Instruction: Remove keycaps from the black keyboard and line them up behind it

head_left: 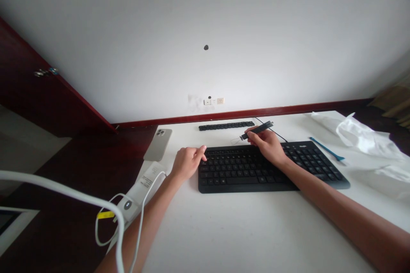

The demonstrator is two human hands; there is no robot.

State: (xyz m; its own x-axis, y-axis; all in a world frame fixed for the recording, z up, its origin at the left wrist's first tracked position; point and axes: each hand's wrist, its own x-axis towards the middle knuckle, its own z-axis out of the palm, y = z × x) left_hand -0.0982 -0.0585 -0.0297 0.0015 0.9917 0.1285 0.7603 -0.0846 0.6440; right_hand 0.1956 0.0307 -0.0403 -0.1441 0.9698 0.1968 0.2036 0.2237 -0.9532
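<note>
A black keyboard [243, 187] lies flat on the white table. My left hand [188, 161] is curled against its upper left corner, with thumb and forefinger gripping the edge. My right hand [267, 144] is closed around a black keycap puller [258, 129]. The puller's thin wire loops point left, just beyond the keyboard's back edge, apart from the keys. Behind the keyboard, a row of black keycaps [226, 126] is lined up on the table. The fingers under my left hand are partly hidden.
To the left are a phone [158, 144] and a white power strip [141, 190] with a white cable [64, 186] looping near my left forearm. A blue tool [326, 149] and crumpled white plastic bags [361, 136] lie right. The table [243, 230] faces a wall.
</note>
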